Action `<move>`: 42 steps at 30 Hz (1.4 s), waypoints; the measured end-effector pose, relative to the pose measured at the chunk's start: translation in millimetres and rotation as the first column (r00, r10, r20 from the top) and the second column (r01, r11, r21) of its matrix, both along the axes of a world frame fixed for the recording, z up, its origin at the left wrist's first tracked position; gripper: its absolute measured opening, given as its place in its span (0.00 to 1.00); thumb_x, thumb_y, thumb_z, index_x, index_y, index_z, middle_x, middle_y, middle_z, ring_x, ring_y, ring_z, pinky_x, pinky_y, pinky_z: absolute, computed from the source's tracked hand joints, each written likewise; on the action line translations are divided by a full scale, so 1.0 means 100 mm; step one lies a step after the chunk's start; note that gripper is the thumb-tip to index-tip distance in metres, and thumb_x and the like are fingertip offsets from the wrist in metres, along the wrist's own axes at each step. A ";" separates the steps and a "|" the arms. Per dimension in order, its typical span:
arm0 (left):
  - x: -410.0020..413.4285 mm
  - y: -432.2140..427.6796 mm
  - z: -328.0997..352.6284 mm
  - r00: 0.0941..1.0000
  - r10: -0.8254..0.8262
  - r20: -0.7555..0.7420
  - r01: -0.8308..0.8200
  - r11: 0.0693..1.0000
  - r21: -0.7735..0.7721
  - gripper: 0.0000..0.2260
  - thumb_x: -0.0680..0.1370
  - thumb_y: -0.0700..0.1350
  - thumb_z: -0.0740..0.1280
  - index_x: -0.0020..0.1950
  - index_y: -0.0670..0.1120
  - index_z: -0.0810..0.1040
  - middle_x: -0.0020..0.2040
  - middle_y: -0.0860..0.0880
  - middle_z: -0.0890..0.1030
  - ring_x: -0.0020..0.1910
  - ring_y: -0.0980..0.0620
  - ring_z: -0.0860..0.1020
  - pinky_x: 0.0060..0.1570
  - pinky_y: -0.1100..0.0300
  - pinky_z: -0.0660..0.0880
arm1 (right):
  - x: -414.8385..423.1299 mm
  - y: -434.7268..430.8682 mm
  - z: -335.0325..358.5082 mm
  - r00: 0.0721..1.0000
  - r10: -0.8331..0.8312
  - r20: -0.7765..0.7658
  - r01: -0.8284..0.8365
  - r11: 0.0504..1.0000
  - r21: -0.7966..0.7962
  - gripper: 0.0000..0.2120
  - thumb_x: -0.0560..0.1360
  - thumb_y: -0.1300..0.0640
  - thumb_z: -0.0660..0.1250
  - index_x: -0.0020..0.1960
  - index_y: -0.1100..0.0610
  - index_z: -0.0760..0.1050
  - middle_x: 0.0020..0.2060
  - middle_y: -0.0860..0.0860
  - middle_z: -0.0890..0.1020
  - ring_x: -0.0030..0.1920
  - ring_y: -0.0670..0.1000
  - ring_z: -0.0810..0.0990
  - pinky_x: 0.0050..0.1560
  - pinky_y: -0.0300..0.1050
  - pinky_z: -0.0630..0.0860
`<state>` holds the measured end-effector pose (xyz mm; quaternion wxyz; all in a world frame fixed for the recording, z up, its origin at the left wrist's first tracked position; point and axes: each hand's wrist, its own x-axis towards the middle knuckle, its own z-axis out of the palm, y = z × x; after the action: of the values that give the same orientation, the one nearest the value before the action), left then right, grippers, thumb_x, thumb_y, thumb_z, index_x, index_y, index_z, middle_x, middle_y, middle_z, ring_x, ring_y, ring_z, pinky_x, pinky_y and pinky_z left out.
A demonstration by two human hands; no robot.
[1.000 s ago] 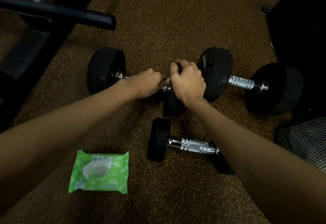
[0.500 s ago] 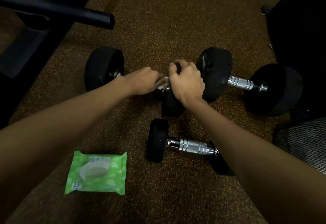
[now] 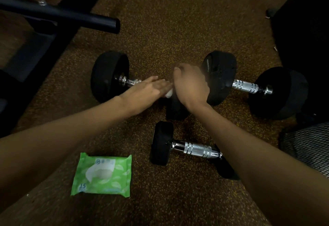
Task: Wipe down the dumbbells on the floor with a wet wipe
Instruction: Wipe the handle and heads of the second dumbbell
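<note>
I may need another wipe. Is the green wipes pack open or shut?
Cannot tell for sure: the wipes pack lies flat on the floor, its white flap looks down, but blur hides the seal.

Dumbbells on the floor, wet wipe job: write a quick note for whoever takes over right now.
Left hand: flat over the left dumbbell handle, white wipe showing at its fingertips.
Right hand: curled over that dumbbell's inner weight, steadying it.
Right dumbbell and small dumbbell lie untouched.
Wipe pack sits front left on the floor.
Done: wiping under way on the left one.
Left: finish it, then the other two.

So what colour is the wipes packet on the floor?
Light green with a white flap, seen in the head view: wipes packet.
</note>
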<state>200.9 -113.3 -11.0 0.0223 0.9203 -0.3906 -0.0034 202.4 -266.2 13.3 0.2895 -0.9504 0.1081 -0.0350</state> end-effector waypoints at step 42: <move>-0.32 -0.32 -0.04 0.070 -0.557 -0.828 -0.874 -0.433 0.218 0.15 0.77 0.27 0.49 0.57 0.33 0.71 0.50 0.38 0.77 0.56 0.41 0.75 0.56 0.50 0.73 | -0.03 0.02 -0.04 1.000 -0.001 0.016 0.001 1.000 0.002 0.22 0.77 0.42 0.54 0.66 0.49 0.72 0.64 0.52 0.74 0.62 0.60 0.74 0.58 0.54 0.70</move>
<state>169.2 -144.9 -15.2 0.8561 0.3210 0.3648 -0.1761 199.8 -264.6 9.5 0.2911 -0.9498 0.1063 -0.0428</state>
